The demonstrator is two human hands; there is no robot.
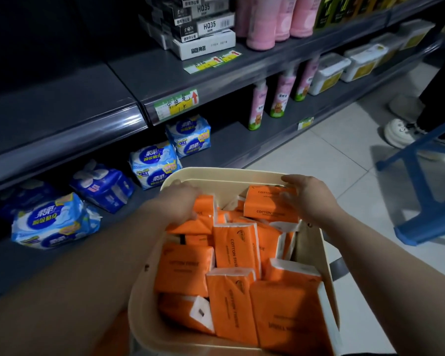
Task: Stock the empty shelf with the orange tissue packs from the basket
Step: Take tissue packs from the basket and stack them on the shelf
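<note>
A cream basket (231, 176) sits low in front of me, full of several orange tissue packs (235, 249). My left hand (181, 202) reaches into the basket's far left corner and its fingers curl over an orange pack (204, 214) there. At the far right, my right hand (307, 195) grips another orange pack (267, 208), tilted up near the rim. The empty dark grey shelf (49, 109) lies up to the left.
Blue pad packs (54, 222) line the bottom shelf at left. Pink bottles (257, 106) and white tubs (329, 73) stand further right. A blue stool (429, 201) stands on the tiled floor at right, and a person's shoes (398, 132) are behind it.
</note>
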